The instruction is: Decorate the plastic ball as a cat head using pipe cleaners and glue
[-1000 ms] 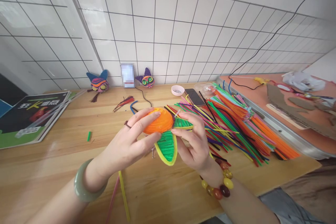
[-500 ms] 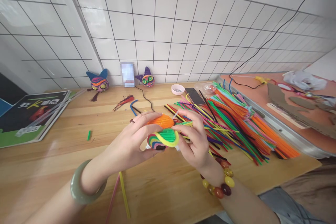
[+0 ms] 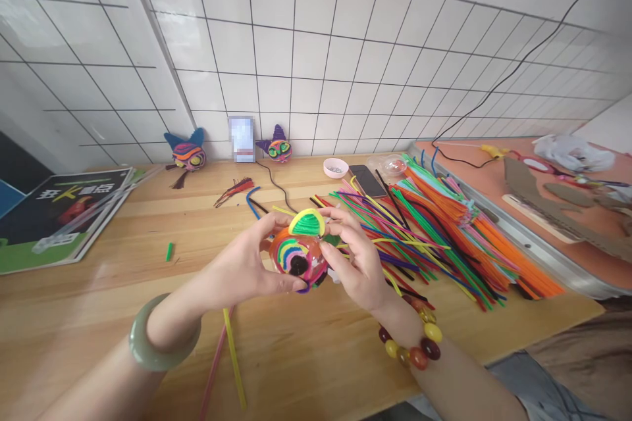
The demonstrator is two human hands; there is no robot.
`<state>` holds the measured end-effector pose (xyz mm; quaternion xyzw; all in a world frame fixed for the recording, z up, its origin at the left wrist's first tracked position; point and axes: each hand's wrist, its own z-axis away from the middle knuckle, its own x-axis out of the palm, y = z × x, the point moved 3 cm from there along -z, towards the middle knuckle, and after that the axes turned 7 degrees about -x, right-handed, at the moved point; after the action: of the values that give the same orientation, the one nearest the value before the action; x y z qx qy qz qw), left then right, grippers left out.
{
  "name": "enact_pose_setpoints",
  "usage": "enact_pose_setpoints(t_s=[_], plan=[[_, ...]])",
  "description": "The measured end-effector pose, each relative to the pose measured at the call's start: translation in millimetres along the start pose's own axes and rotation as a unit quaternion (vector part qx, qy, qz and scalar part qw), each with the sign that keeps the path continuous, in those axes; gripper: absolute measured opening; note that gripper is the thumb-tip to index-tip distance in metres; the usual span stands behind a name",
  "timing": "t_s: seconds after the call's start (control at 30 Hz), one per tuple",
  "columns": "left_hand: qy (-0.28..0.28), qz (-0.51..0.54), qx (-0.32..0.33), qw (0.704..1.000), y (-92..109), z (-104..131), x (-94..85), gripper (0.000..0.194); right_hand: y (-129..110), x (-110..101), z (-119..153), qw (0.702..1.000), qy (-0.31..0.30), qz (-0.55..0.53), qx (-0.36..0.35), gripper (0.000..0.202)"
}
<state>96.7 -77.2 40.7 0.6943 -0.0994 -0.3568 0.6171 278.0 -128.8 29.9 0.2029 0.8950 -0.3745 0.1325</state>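
Between my two hands, above the table, is a round pipe-cleaner ornament (image 3: 291, 253) with rainbow arcs, a black spot and a clear, shiny shell showing on its right part. A green ear piece edged in yellow (image 3: 307, 222) stands at its top. My left hand (image 3: 254, 260) wraps the left side, thumb along the bottom. The fingers and thumb of my right hand (image 3: 353, 253) pinch near the ear's right edge; their exact contact is partly hidden. Behind my right hand spreads a heap of colourful pipe cleaners (image 3: 444, 237).
Two finished-looking eared ornaments, a blue-eared one (image 3: 186, 152) and a purple-eared one (image 3: 279, 146), lean at the wall beside a lit phone (image 3: 241, 138). A pink bowl (image 3: 336, 168) and a dark phone (image 3: 366, 181) lie farther back. At left rests a book (image 3: 64, 210).
The ornament has been turned in my hands: the orange surface has gone mostly out of sight, the rainbow face now shows toward me, and the green ear points up.
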Motion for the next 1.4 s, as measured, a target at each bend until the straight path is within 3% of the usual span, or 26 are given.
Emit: enact_pose_setpoints(t_s=[0.4, 0.63, 0.9, 1.03, 1.2, 1.4], plan=[[-0.032, 0.089, -0.041, 0.995, -4.8, -3.1, 0.5, 0.066, 6.2, 3.3, 0.7, 0.999, 0.003, -0.031, 0.045, 0.024], [-0.083, 0.147, -0.038, 0.985, -12.6, -6.9, 0.1, 0.064, 9.7, 2.5, 0.1, 0.999, -0.024, -0.011, 0.032, 0.029], [-0.104, 0.148, -0.062, 0.982, -19.5, -10.3, -0.5, 0.063, 12.1, 1.9, -0.3, 0.999, -0.03, 0.035, 0.01, 0.025], [-0.121, 0.153, -0.048, 0.98, -18.7, -12.0, -2.5, 0.061, 18.7, 2.1, 0.8, 0.996, -0.014, -0.044, 0.07, 0.025], [-0.14, 0.183, -0.046, 0.972, -17.6, -13.8, -4.9, 0.058, 32.1, 5.9, 3.4, 0.94, 0.026, -0.249, 0.231, 0.026], [-0.15, 0.206, -0.061, 0.965, -20.8, -15.0, -5.8, 0.055, 32.0, 6.0, 0.7, 0.866, 0.081, -0.376, 0.32, 0.027]])
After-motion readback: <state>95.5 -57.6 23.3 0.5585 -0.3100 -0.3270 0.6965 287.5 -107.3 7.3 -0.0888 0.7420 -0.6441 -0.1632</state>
